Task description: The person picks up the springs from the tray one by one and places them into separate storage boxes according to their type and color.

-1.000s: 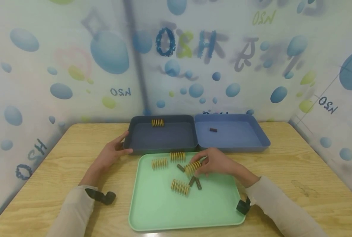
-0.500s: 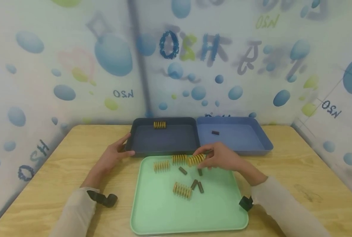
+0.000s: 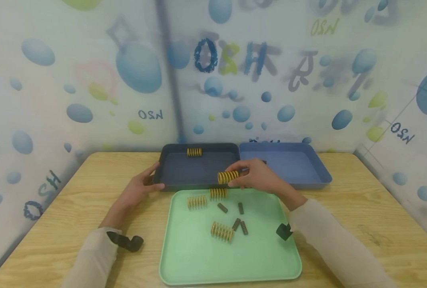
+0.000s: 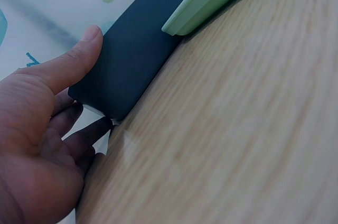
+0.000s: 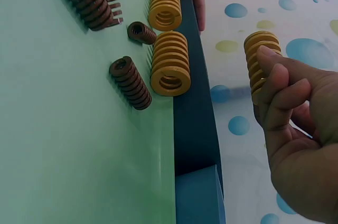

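The right hand [image 3: 254, 175] pinches a yellow coil spring [image 3: 228, 177] between thumb and fingers, above the near rim of the dark tray [image 3: 192, 171] toward its right end; the left hand [image 3: 137, 189], thumb and fingers spread apart, touches that tray's left end. The green tray [image 3: 195, 258] in front bears three more yellow springs [image 3: 222, 231] and four smaller brown springs [image 3: 244, 227], all lying on their sides. A further yellow spring [image 3: 194, 152] lies near the dark tray's far wall, and the adjoining blue tray [image 3: 296, 166] contains a dark object [image 3: 265, 162], mostly hidden by the right hand.
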`<action>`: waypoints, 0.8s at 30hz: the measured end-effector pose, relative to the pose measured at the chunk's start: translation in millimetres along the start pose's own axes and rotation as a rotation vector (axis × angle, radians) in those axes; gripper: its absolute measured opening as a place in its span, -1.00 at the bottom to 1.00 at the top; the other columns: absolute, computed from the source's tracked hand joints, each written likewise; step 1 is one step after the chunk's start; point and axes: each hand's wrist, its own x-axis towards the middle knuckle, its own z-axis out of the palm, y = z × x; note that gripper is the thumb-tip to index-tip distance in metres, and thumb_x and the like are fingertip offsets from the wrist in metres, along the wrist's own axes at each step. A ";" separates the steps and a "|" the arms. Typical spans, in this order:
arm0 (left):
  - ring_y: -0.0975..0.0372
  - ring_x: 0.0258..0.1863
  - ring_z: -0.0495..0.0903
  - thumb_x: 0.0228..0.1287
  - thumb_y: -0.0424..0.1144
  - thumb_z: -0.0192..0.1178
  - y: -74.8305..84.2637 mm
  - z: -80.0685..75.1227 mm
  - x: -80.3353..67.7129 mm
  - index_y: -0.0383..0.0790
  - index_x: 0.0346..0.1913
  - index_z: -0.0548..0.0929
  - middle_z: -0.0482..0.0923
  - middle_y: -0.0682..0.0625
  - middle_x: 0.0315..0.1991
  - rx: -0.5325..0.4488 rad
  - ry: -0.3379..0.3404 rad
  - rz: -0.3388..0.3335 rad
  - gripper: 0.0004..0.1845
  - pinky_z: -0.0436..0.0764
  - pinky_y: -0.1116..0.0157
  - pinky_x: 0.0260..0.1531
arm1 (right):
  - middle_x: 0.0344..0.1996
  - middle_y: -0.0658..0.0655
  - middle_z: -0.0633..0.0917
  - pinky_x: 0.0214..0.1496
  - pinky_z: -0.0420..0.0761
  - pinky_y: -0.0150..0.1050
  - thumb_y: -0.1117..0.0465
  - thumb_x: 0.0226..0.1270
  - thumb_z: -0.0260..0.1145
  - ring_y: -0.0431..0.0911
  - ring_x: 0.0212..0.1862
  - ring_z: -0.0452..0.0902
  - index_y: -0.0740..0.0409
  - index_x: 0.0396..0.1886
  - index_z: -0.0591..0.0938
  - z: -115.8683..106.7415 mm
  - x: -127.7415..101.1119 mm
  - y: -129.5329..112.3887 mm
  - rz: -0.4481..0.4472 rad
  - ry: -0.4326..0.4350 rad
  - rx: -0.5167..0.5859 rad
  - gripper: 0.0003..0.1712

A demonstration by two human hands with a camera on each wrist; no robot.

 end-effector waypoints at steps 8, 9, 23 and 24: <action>-0.18 0.37 0.12 0.22 -0.10 0.32 1.0 -0.4 -0.6 -0.06 0.51 0.05 -0.01 -0.19 0.48 0.015 0.009 -0.005 -0.11 0.11 -0.11 0.28 | -0.19 0.03 0.69 -0.35 0.57 0.07 -0.03 0.07 0.50 0.17 -0.35 0.61 -0.11 0.04 0.64 2.4 24.6 2.2 0.045 0.061 0.007 -0.51; -0.18 0.36 0.13 0.22 -0.10 0.32 0.3 -0.5 -0.2 -0.05 0.51 0.06 0.01 -0.20 0.47 0.011 0.010 -0.007 -0.11 0.11 -0.11 0.28 | -0.18 0.02 0.69 -0.34 0.58 0.07 -0.03 0.07 0.50 0.16 -0.35 0.62 -0.12 0.04 0.64 3.0 28.2 2.9 0.051 0.067 0.006 -0.51; -0.16 0.36 0.15 0.21 -0.13 0.33 -0.2 -0.1 -0.1 -0.04 0.51 0.07 0.03 -0.18 0.47 -0.007 0.016 -0.008 -0.12 0.14 -0.08 0.28 | -0.07 -0.01 0.65 -0.35 0.61 -0.01 0.08 0.09 0.51 0.09 -0.36 0.64 -0.06 0.00 0.67 8.5 65.8 18.4 0.080 0.146 -0.033 -0.57; -0.15 0.36 0.15 0.21 -0.13 0.33 -0.1 -0.1 0.0 -0.03 0.51 0.07 0.03 -0.18 0.47 -0.006 0.017 -0.010 -0.12 0.13 -0.08 0.28 | -0.05 0.00 0.64 -0.35 0.61 -0.01 0.08 0.09 0.51 0.09 -0.36 0.64 -0.05 0.01 0.67 8.0 67.5 19.6 0.084 0.152 -0.034 -0.56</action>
